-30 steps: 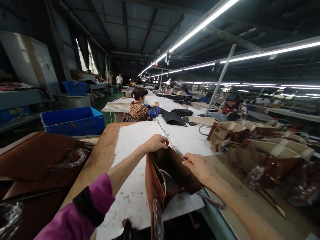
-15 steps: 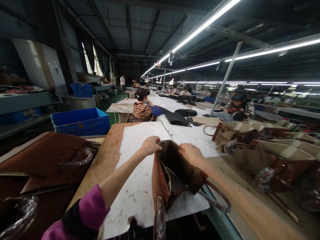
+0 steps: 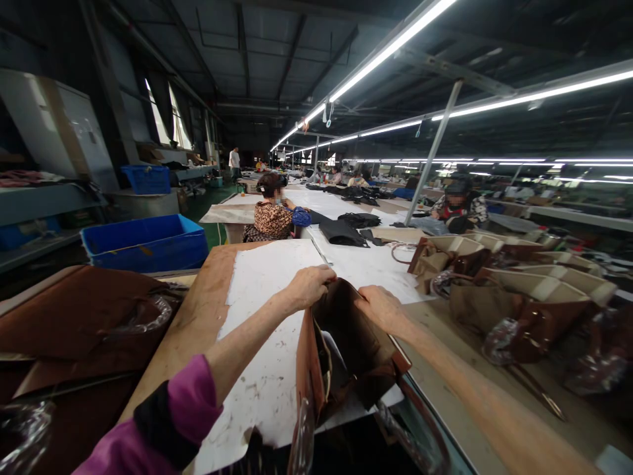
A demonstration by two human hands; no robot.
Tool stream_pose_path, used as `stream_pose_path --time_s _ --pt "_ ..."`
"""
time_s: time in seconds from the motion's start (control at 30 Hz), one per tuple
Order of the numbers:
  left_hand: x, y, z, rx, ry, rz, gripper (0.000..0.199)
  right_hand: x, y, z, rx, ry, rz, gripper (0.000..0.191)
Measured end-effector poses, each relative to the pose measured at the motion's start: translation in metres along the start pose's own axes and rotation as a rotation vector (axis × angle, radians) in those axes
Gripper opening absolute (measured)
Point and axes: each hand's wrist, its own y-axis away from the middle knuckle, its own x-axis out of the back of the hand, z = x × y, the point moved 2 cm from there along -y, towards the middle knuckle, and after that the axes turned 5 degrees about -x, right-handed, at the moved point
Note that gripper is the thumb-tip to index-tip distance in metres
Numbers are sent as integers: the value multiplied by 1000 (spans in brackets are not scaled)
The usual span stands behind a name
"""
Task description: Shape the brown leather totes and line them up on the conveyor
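Note:
A brown bag with a dark olive lining stands open at the near edge of a table covered with white paper. My left hand is closed on the top rim at the bag's far left corner. On the right part of the same rim, my right hand pinches the edge between thumb and fingers. The bag's handles, wrapped in clear plastic, hang toward me at the bottom. My hands hide parts of the far rim.
Brown bags crowd the right table. Brown bag pieces lie at left, before a blue bin. Black pieces lie ahead. A person in leopard print sits beyond; another person is at right.
The view has shifted slightly to the right. My left hand has moved closer to my right hand along the rim, and the bag's mouth has changed shape a little.

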Motion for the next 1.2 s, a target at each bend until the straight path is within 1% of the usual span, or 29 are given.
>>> stream_pose_path --time_s 0.1,0.27,0.47,0.53,0.67,0.73,0.87,1.03,1.1,1.2 --pt "0 -1 0 3 -56 -34 25 0 0 0 -5 -9 4 26" --pt "-1 -1 1 -14 -91 -11 19 -3 -2 1 -10 -10 16 27" --pt "-2 -3 5 63 -136 -53 21 -4 -3 0 -36 -8 10 30" --pt "-2 -4 5 87 -162 -71 19 -5 -3 -1 -34 -19 16 30" --pt "-3 -7 6 54 -188 -98 11 -5 -3 1 -56 -22 24 30" --pt "-4 -6 7 77 -187 -82 12 -6 -4 3 -68 -20 29 30" --pt "-6 -6 5 187 -181 -29 12 -5 -5 4 -54 -18 31 31" --pt "-8 -7 -5 209 -146 -30 9 -3 0 5 -9 -7 7 28" --pt "-9 -8 -9 202 -127 -28 12 -2 3 9 2 -20 17 27" --pt "-9 -11 -11 199 -54 -40 28 -3 3 13 -6 -59 12 25"
